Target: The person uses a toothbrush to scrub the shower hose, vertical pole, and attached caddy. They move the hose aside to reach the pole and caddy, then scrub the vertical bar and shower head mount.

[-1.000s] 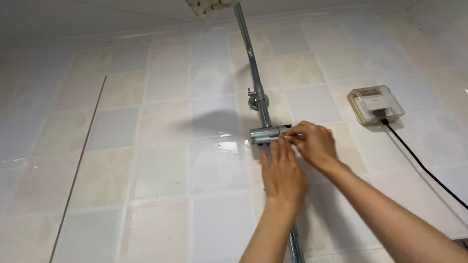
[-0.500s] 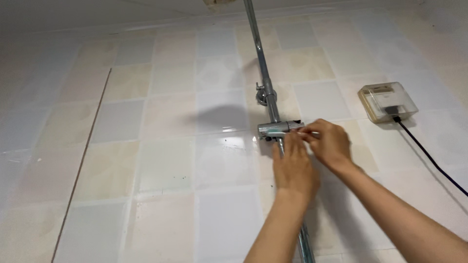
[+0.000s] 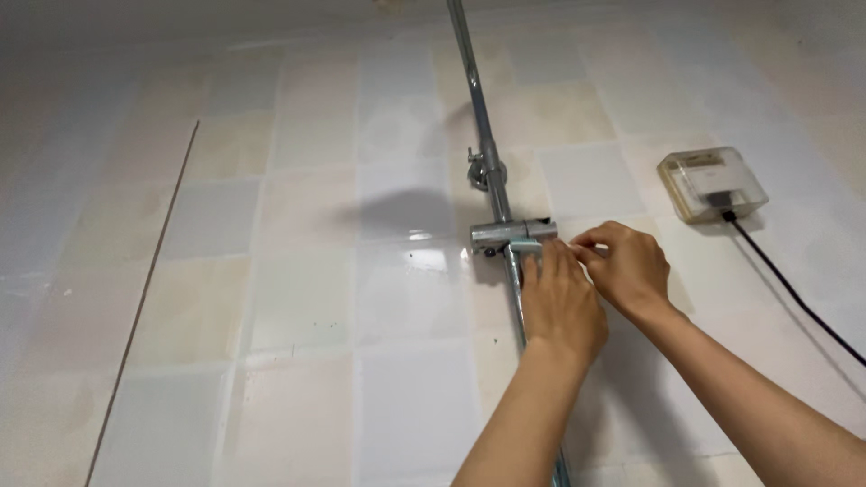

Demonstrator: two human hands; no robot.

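Both hands met at the chrome slider bracket [image 3: 512, 234] on the vertical shower rail [image 3: 487, 153]: the left hand [image 3: 561, 307] lay over the rail just below it, seemingly as a brace, its grip unclear, while the right hand [image 3: 627, 266] pinched something small at the bracket's right end

A chrome slider bracket [image 3: 511, 234] sits clamped crosswise on a vertical chrome shower rail [image 3: 487, 162], its short cylindrical body lying level with a small dark knob beneath its left end. The rail runs upright along the tiled wall, fixed to it by a round wall mount [image 3: 474, 171] just above the bracket. The bracket's right end lies under fingertips and is partly hidden.
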